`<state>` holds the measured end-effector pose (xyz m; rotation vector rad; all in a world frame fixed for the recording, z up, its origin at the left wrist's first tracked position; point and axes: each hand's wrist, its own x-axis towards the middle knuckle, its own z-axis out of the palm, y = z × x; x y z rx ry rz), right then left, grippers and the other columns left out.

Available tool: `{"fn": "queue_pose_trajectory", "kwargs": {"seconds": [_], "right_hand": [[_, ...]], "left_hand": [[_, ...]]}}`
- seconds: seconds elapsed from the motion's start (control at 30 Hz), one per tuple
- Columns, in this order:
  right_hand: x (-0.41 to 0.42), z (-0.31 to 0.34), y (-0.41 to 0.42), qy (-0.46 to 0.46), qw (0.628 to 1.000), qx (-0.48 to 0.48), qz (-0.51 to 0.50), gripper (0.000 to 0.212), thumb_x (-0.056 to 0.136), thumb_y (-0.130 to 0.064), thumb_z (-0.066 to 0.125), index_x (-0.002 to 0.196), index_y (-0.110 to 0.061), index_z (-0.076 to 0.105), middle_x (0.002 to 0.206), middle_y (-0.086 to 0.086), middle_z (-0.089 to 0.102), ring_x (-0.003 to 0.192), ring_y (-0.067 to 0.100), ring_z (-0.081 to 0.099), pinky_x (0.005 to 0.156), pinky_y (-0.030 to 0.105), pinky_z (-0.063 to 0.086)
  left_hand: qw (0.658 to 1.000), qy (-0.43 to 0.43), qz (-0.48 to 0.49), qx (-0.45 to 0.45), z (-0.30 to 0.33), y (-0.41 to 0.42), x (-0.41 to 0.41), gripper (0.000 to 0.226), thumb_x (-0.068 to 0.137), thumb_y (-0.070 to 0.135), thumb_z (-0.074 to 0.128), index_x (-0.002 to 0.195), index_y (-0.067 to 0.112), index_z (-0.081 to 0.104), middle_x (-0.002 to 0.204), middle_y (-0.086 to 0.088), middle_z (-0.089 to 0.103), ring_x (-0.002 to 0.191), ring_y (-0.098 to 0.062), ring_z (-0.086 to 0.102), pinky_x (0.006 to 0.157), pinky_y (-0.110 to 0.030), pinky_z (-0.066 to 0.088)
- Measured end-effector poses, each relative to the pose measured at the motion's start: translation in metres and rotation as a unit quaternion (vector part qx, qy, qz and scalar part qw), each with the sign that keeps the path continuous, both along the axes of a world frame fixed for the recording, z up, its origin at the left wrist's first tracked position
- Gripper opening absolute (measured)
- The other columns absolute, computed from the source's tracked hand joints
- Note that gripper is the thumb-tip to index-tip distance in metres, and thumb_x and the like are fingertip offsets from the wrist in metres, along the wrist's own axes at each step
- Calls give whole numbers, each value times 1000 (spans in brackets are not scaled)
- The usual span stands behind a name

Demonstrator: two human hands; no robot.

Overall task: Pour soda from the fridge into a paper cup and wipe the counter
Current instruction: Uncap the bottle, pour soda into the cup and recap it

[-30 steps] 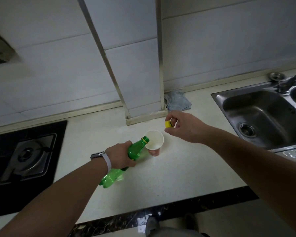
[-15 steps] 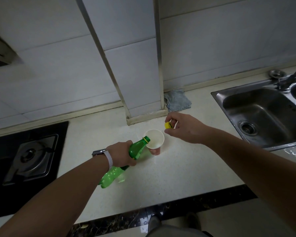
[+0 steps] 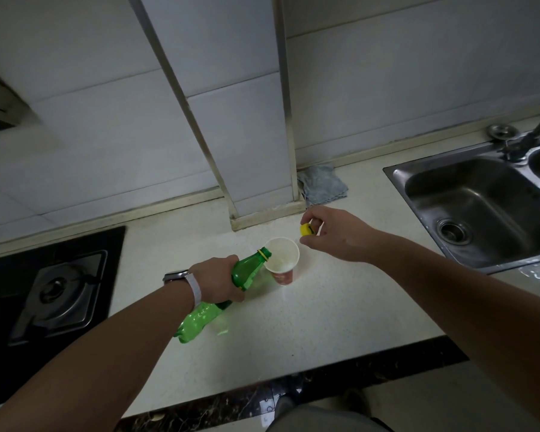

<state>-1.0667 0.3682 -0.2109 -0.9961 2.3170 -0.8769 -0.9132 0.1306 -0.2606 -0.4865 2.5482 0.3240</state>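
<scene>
A tiled column (image 3: 256,169) comes down to the pale counter (image 3: 325,322) just behind the paper cup (image 3: 282,260), and a crumpled grey cloth (image 3: 323,185) lies against the column's right foot, near the wall; to the right a steel sink (image 3: 480,207) is set into the counter with its drain (image 3: 453,231) showing and a tap (image 3: 530,135) at its back edge; to the left sits a black gas hob (image 3: 60,291); a dark marbled strip edges the counter's near side. The paper cup stands upright in the middle of the counter, white inside with a red band low on its wall; whether liquid lies in it I cannot tell. The left hand (image 3: 217,283), a watch (image 3: 181,277) on its wrist, is wrapped around a green soda bottle (image 3: 222,294) tilted steeply, its uncapped mouth at the cup's left rim. The right hand (image 3: 334,233) hovers just right of the cup, fingers pinching a yellow bottle cap (image 3: 308,229).
</scene>
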Motion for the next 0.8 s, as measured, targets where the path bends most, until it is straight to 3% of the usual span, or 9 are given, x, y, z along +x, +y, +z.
{"fn": "queue_pose_trajectory", "kwargs": {"seconds": [0.8], "right_hand": [[-5,2,-8,10,1000,-13,6,30,87,-39,67,112,-28,54,95,-9,58,81,8,57,65,21,43]], "left_hand": [[999,-7,-26,-41,19,-7,-6,53,67,53,74,109,30,50,92,6,63,82,-16,62,69,-30,51]]}}
